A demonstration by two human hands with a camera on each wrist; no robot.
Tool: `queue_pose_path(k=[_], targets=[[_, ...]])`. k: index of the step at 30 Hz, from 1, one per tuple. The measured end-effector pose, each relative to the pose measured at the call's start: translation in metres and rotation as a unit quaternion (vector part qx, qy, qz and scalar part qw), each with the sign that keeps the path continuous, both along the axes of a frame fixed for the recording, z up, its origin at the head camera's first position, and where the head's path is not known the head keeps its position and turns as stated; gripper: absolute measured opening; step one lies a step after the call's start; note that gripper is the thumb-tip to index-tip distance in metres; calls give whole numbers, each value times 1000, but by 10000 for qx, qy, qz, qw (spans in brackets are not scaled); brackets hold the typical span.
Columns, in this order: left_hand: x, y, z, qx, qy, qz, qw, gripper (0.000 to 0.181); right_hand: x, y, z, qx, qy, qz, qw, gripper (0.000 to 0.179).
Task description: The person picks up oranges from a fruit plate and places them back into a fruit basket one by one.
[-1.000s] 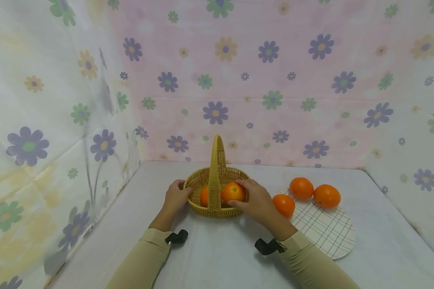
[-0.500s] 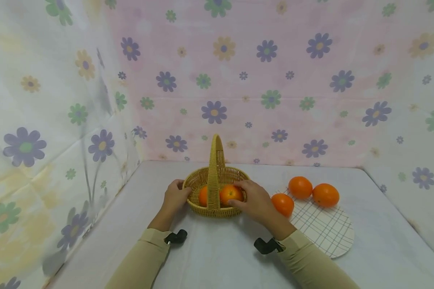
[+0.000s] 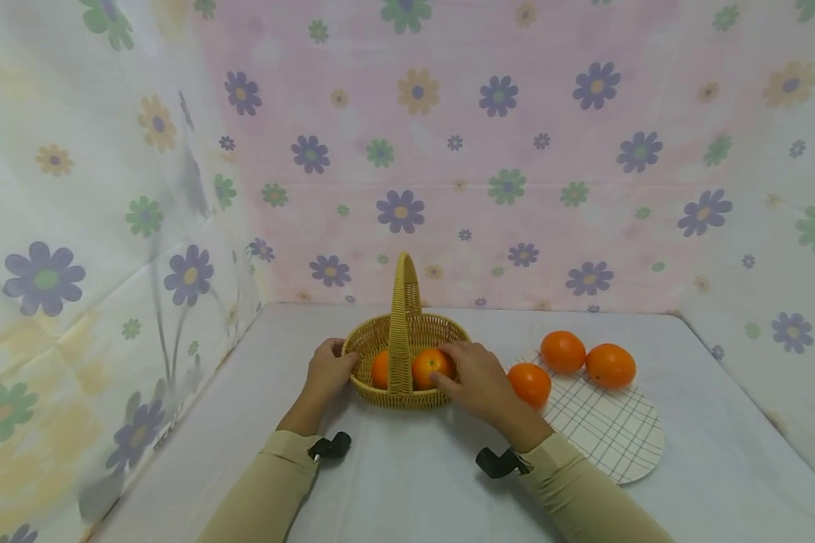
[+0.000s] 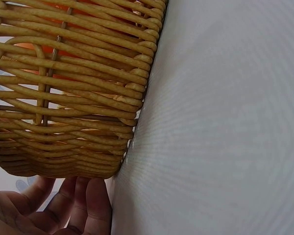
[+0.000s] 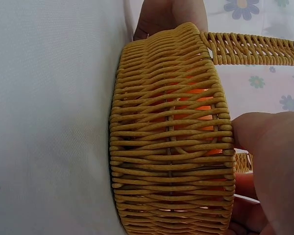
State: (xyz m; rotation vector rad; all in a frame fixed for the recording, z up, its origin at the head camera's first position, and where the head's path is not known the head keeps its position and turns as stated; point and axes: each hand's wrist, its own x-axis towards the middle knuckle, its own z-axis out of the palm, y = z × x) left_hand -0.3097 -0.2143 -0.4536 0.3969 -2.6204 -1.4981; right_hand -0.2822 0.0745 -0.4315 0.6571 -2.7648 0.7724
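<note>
A yellow wicker basket (image 3: 424,400) with a tall arched handle (image 3: 398,324) stands on the white table. My left hand (image 3: 329,371) holds its left end, thumb over the rim and fingers against the outside wall, as the left wrist view shows (image 4: 63,208). Inside, my right hand (image 3: 481,383) has thumb and fingers around an orange (image 3: 428,368) to the right of the handle. A second orange (image 3: 379,369) lies left of the handle, partly hidden by it. Through the weave in the right wrist view, orange skin (image 5: 198,110) shows.
To the right lies a round white checked mat (image 3: 621,434). Two oranges, one at the back (image 3: 562,351) and one beside it (image 3: 610,366), rest on its far part. Another orange (image 3: 531,385) sits at its left edge, near my right wrist. Floral cloth (image 3: 401,166) walls surround the table.
The orange in my right hand has gone down a little, deeper into the basket. My left hand keeps its place on the rim. The head view has shifted slightly.
</note>
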Motion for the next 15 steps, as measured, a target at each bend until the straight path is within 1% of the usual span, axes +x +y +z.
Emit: queue_pose_path(k=[8, 15], targets=[[0, 0, 1, 28, 0, -25, 10000, 49, 4, -1, 4, -21, 82, 88, 9999, 54], [1, -1, -1, 39, -20, -42, 10000, 48, 8, -1, 8, -147, -131, 131, 9997, 53]])
